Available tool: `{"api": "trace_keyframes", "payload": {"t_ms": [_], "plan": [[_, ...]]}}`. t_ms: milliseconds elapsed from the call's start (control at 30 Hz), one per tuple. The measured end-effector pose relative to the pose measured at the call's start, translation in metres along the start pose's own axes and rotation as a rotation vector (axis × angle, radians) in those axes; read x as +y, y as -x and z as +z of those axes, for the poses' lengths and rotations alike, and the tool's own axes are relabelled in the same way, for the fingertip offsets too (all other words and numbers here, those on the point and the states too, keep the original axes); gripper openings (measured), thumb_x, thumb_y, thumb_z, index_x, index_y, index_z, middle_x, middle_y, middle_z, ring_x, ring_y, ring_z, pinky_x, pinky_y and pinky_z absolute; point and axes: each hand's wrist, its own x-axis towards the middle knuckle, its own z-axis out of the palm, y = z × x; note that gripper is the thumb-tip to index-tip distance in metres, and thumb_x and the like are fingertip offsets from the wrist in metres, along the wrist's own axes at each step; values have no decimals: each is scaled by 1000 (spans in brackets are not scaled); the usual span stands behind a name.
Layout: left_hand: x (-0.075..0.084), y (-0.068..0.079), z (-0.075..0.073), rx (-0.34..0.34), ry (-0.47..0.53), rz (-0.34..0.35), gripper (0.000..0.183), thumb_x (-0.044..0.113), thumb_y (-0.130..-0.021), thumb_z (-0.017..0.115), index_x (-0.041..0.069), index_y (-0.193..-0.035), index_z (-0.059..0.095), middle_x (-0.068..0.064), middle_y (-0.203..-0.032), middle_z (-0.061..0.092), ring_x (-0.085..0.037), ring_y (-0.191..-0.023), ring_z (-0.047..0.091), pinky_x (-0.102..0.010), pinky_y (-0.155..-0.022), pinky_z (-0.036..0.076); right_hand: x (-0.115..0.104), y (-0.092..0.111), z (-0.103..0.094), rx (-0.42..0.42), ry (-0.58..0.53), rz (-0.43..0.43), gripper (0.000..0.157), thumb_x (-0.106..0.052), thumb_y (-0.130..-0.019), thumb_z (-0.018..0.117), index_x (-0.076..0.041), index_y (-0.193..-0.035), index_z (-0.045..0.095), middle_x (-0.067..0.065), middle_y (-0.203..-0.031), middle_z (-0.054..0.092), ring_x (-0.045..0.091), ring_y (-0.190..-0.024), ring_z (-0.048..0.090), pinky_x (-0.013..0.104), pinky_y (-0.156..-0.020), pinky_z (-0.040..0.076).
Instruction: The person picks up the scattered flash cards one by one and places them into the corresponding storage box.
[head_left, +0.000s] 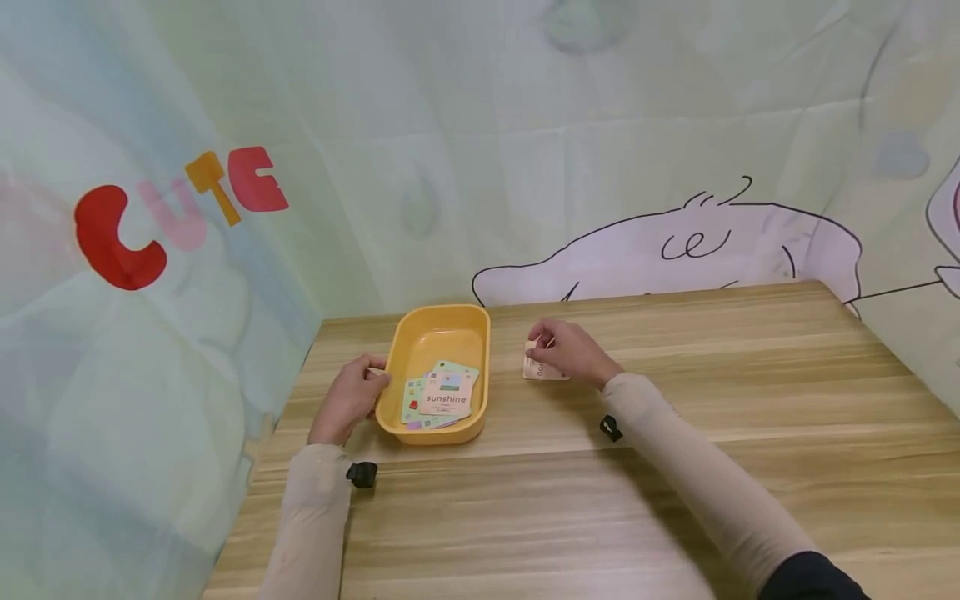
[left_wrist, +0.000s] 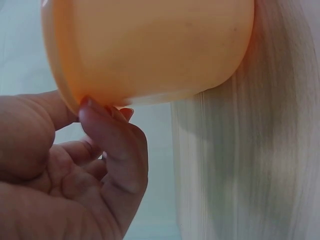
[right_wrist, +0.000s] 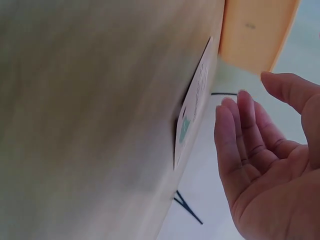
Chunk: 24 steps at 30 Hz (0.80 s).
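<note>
With thumb and fingers, my left hand (head_left: 348,402) pinches the left rim of a yellow plastic bin (head_left: 443,312). The bin stands on the table, and its wall (left_wrist: 160,50) fills the top of the left wrist view. Inside it lies a loose pile of cards, topped by a pale pink "sunshine" card (head_left: 447,400). To the right of the bin, my right hand (head_left: 576,353) is above a single pale card (head_left: 537,369), partly covering its print. In the right wrist view that card (right_wrist: 194,105) lies on the tabletop, apart from the loosely bent fingers.
The wood-grain table (head_left: 480,525) runs back to a printed cloth backdrop (head_left: 420,150). Another printed cloth with "CUTE" lettering hangs along the left side. Small black devices (head_left: 363,475) are at both wrists.
</note>
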Motion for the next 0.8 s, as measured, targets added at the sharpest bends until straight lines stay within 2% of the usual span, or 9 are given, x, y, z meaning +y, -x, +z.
{"api": "trace_keyframes", "payload": {"t_ms": [167,300,567,800], "plan": [[0,0,0,4,-3,-1,34,16,-105,50,1,-136,52,-13,-98,53,-18,-69,59,-28,-57,54,5,-3,-10,-26,-11,63,31,-21,-94,72,-3,-119,63,9,-104,65,24,-94,60,34,-80,52],[-1,0,0,1,-10,2,34,17,-106,49,2,-136,53,-13,-98,53,-19,-69,58,-28,-57,54,10,-6,-16,-45,42,94,38,-23,-94,73,-3,-124,61,11,-111,65,26,-99,61,38,-87,52],[-2,0,1,1,-6,-3,34,18,-106,50,3,-136,53,-13,-98,53,-20,-69,59,-28,-57,55,22,-15,-20,-53,137,93,39,-22,-92,76,-2,-122,61,15,-117,66,30,-106,61,44,-95,51],[-2,-1,-1,0,-6,-1,34,18,-106,49,3,-137,53,-13,-98,53,-19,-70,58,-28,-58,55,26,-18,-20,-64,164,82,52,-22,-86,82,3,-127,59,20,-123,63,35,-115,59,48,-102,48]]}}
